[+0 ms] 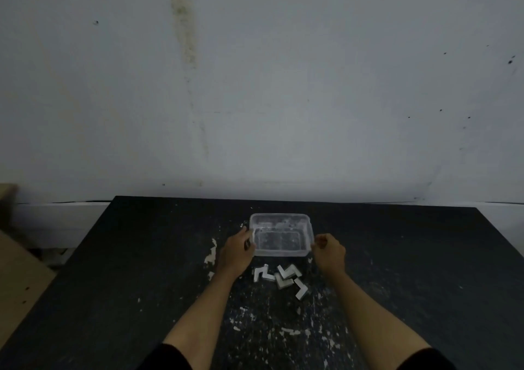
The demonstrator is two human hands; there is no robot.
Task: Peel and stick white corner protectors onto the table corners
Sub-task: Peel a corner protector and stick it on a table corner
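A clear plastic container (281,219) sits on the black table (141,256), and nothing shows inside it. My left hand (236,249) grips its left rim. My right hand (329,252) pinches its right rim with curled fingers. Just in front of the container lie several white L-shaped corner protectors (283,277) in a loose heap between my forearms. The table's far left corner (115,197) and far right corner (476,208) are bare black.
White scraps and flecks (211,253) litter the tabletop around the heap and toward me. A grey stained wall (255,86) stands right behind the table. Brown cardboard (19,281) lies on the floor at the left.
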